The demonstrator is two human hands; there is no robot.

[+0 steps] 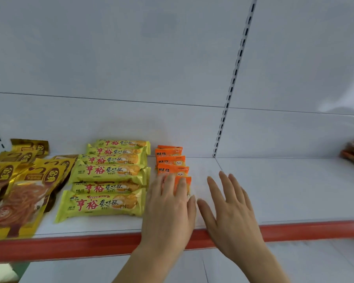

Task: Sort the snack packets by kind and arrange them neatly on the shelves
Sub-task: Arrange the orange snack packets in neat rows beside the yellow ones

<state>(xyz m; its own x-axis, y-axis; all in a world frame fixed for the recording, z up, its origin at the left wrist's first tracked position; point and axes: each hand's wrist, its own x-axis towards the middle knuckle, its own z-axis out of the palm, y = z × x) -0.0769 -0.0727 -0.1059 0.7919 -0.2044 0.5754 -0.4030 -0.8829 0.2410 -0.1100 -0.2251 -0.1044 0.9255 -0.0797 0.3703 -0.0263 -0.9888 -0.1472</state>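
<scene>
White shelf [274, 190], red front edge [70, 248]

One view only — head-worn, wide-angle, looking forward and slightly down onto a white shelf [274, 190] with a red front edge. Close in: both forearms enter from the bottom edge. Back panel fills the upper half — straight lines bow toward the frame edges.

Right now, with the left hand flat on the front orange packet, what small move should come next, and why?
Probably nudge the front small orange foil packet back into line: the left hand presses it flat, the row behind looks staggered, and the open right hand hovers beside it.
</scene>
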